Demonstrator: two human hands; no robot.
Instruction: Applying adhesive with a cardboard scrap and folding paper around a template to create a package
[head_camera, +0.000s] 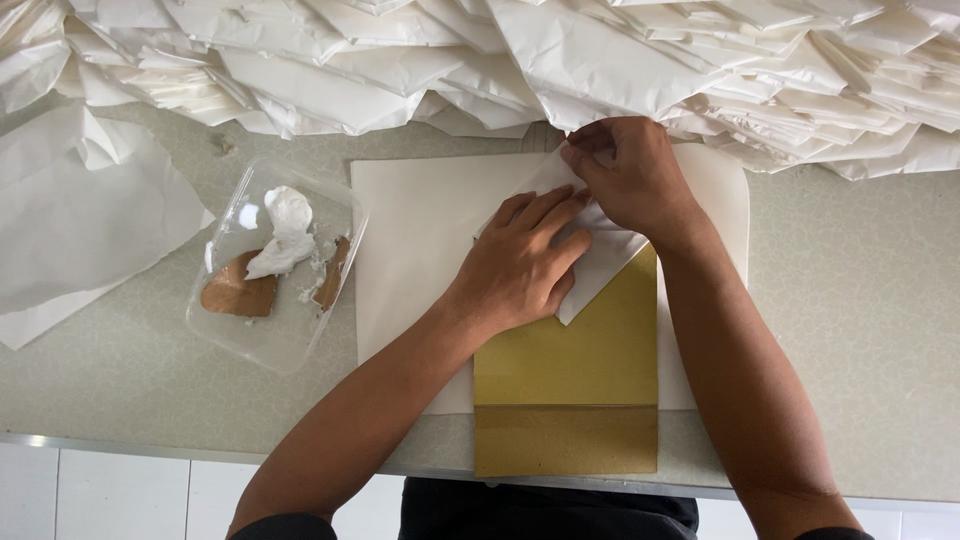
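A gold paper sheet lies on a white board at the table's middle, its near end folded over the table edge. A white folded paper flap covers the gold sheet's far part. My left hand presses flat on that white flap. My right hand pinches the flap's far corner near the paper pile.
A big heap of folded white paper pieces fills the far side of the table. A clear plastic tray with white paste and a brown scraper sits left of the board. Loose white sheets lie at the far left.
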